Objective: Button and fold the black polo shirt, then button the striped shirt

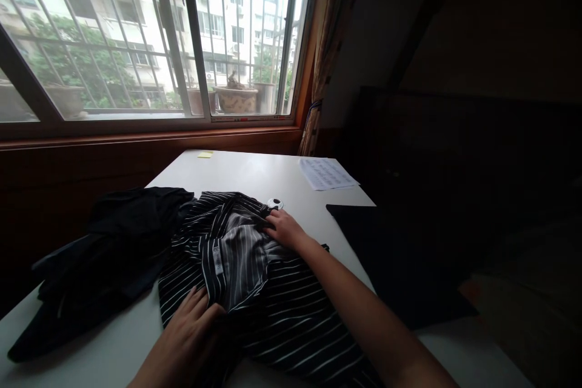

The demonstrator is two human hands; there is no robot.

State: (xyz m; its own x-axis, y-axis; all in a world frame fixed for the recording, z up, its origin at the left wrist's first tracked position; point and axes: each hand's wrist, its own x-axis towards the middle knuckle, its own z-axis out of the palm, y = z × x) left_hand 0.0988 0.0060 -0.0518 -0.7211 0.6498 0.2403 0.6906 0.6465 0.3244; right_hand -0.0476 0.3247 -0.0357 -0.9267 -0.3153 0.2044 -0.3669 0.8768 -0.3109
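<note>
The shirt point(291, 306) lies rumpled on the surface point(245, 173), directly under the fingers of both hands. At its near left part, the fingers of the left hand point(193, 327) lie close together and gently bent on the cloth, just below the label point(217, 259); the thumb is hidden, so I cannot tell whether they pinch anything. At the shirt's far right edge, the fingers of the right hand point(286, 229) are curled down onto a fold, a little parted; whether they grip it I cannot tell. The right forearm crosses over the shirt's right part.

The shirt is black with thin white slanting stripes. Its middle gapes, showing a paler grey, striped inside with soft creases, and the whitish label sits on a dark striped band left of this opening.

Left of the shirt is a heap of dark clothes point(122, 242); just beyond its far edge is a white disc point(271, 202). Papers point(328, 174) lie farther beyond, to its right.
</note>
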